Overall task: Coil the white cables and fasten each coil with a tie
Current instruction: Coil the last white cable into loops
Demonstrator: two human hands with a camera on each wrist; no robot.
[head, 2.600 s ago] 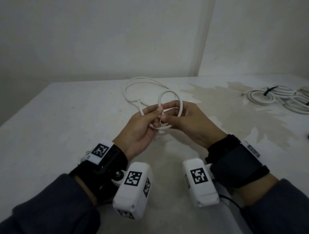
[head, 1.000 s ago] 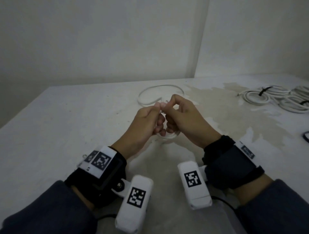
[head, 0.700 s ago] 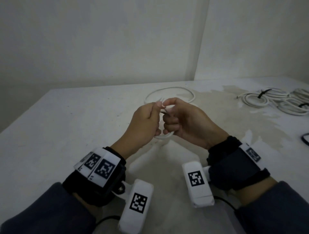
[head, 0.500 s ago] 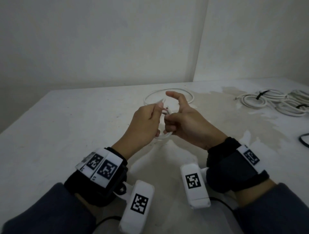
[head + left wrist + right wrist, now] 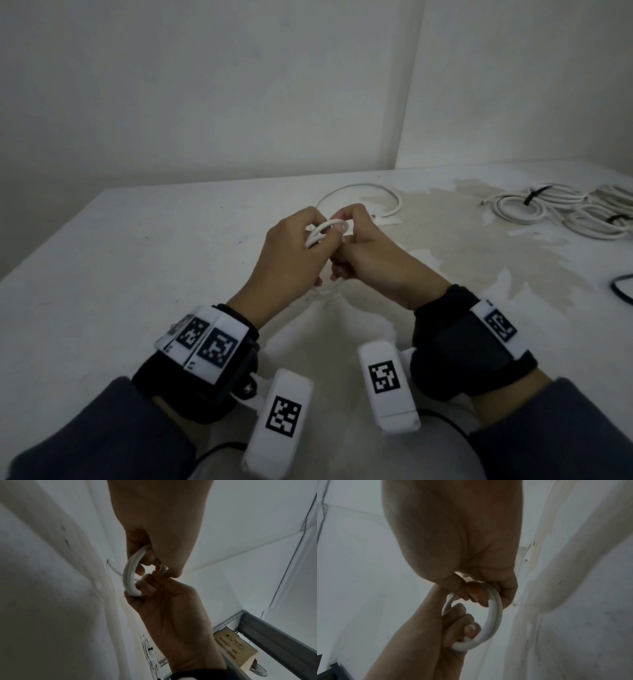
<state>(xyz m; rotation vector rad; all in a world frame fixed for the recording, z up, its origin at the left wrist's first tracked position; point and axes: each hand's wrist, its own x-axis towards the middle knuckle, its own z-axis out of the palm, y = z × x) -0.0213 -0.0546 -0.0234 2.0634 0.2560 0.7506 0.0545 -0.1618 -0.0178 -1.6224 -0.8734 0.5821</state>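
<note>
since 2.6 s ago we see the white cable point(image 5: 326, 230) go from one open loop with long slack to a small double coil held between both hands. the slack on the table point(image 5: 102, 274) has shrunk to one arc. the left hand point(image 5: 291, 253) now wraps over the coil's top; the right hand's point(image 5: 370, 253) index finger, raised 0.5 s ago, is curled back on it.

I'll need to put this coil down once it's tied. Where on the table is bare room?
The widest bare patch is the table's left side, from the left hand out to the left edge. The far right is crowded with tied coils, with a dark cable at the right edge. The loose cable lies just behind both hands.
</note>
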